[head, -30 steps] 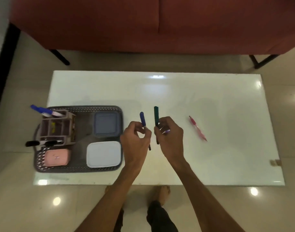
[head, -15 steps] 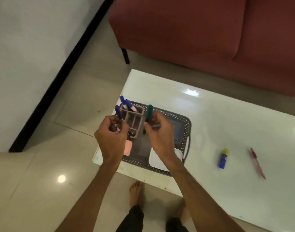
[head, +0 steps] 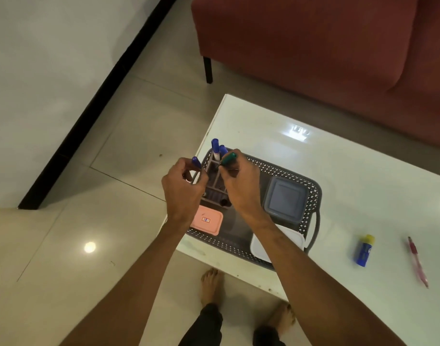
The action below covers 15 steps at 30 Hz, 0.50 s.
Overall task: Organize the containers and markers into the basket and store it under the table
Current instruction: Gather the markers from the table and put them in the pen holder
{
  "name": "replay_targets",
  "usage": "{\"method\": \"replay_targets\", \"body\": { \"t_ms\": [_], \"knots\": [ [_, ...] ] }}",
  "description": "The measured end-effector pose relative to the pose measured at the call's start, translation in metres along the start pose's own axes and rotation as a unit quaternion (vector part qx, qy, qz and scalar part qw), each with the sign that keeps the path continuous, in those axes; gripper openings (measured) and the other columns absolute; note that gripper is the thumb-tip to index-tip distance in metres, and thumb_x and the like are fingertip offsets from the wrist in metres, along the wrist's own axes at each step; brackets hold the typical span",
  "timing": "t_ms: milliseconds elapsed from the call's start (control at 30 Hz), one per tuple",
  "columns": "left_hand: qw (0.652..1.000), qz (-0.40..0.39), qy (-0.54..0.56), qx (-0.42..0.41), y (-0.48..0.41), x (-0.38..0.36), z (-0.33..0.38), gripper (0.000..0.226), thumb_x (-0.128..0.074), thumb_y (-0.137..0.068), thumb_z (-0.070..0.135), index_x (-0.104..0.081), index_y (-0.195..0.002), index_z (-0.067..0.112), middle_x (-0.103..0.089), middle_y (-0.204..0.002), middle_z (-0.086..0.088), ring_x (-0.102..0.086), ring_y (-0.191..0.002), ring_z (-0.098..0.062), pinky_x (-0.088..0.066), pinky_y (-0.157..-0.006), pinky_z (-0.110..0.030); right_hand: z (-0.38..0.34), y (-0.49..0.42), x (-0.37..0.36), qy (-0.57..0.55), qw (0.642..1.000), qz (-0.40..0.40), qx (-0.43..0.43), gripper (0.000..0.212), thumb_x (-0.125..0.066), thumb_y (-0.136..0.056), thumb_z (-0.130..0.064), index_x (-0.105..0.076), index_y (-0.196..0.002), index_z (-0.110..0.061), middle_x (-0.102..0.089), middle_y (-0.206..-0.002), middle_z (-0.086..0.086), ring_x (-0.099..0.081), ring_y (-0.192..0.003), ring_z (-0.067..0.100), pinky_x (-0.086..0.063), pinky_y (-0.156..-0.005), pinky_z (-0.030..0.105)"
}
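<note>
1. The left hand (head: 182, 193) pinches a blue marker (head: 196, 162) in curled fingers; the right hand (head: 241, 188) likewise pinches a green marker (head: 228, 159).
2. Both hover over the holder (head: 214, 182) in the basket (head: 316, 193) on the counter (head: 363, 171).
3. The markers look light, stiff and smooth, so a mid-barrel pinch likely suits.

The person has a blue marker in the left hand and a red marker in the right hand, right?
Not quite. The marker in the right hand is green, not red: the head view shows the green marker pinched there. The left hand does hold a blue marker. The only red thing is a pen lying on the table.
</note>
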State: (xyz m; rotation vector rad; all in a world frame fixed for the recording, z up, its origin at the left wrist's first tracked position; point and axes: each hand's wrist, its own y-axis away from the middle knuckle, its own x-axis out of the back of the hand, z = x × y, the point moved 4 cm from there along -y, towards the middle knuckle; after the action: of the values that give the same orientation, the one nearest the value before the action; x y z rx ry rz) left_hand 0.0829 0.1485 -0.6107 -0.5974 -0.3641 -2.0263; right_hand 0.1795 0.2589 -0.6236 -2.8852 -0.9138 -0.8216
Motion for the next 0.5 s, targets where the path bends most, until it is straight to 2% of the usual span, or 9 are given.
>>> {"method": "replay_targets", "body": {
  "t_ms": [133, 233, 367, 500],
  "knots": [
    [0.998, -0.04, -0.041, 0.018, -0.004, -0.013, -0.018, 0.019, -0.074, -0.083, 0.024, -0.067, -0.098, 0.014, -0.069, -0.086, 0.0, -0.059, -0.071, -0.015, -0.052, -0.07, -0.028, 0.009, -0.005, -0.017, 0.067, 0.997, -0.036, 0.014, 0.027, -0.071, -0.087, -0.004, -0.067, -0.113, -0.009, -0.072, -0.109, 0.004, -0.07, -0.097, 0.015, -0.057, -0.091, 0.029],
    [0.994, -0.05, -0.083, 0.047, -0.006, -0.022, -0.028, 0.022, -0.073, -0.085, 0.031, -0.066, -0.101, 0.018, -0.07, -0.091, 0.001, -0.064, -0.082, -0.018, -0.046, -0.074, -0.021, 0.012, -0.008, -0.024, 0.111, 0.992, -0.059, 0.026, 0.029, -0.07, -0.085, 0.001, -0.066, -0.113, -0.006, -0.067, -0.115, 0.008, -0.065, -0.102, 0.02, -0.056, -0.092, 0.034],
    [0.989, -0.046, -0.137, 0.044, -0.005, -0.03, -0.027, 0.021, -0.071, -0.088, 0.028, -0.066, -0.102, 0.013, -0.072, -0.095, -0.003, -0.061, -0.087, -0.018, -0.044, -0.076, -0.024, 0.016, -0.015, -0.032, 0.147, 0.986, -0.069, 0.041, 0.032, -0.067, -0.085, 0.001, -0.064, -0.117, -0.004, -0.063, -0.122, 0.011, -0.063, -0.106, 0.025, -0.057, -0.093, 0.041],
    [0.983, -0.053, -0.17, 0.05, -0.005, -0.036, -0.029, 0.02, -0.069, -0.089, 0.026, -0.066, -0.101, 0.011, -0.073, -0.094, -0.007, -0.06, -0.087, -0.02, -0.041, -0.074, -0.026, 0.016, -0.021, -0.037, 0.185, 0.978, -0.086, 0.048, 0.041, -0.067, -0.083, 0.003, -0.062, -0.122, -0.006, -0.064, -0.12, 0.013, -0.065, -0.103, 0.027, -0.059, -0.087, 0.043]
  ]
}}
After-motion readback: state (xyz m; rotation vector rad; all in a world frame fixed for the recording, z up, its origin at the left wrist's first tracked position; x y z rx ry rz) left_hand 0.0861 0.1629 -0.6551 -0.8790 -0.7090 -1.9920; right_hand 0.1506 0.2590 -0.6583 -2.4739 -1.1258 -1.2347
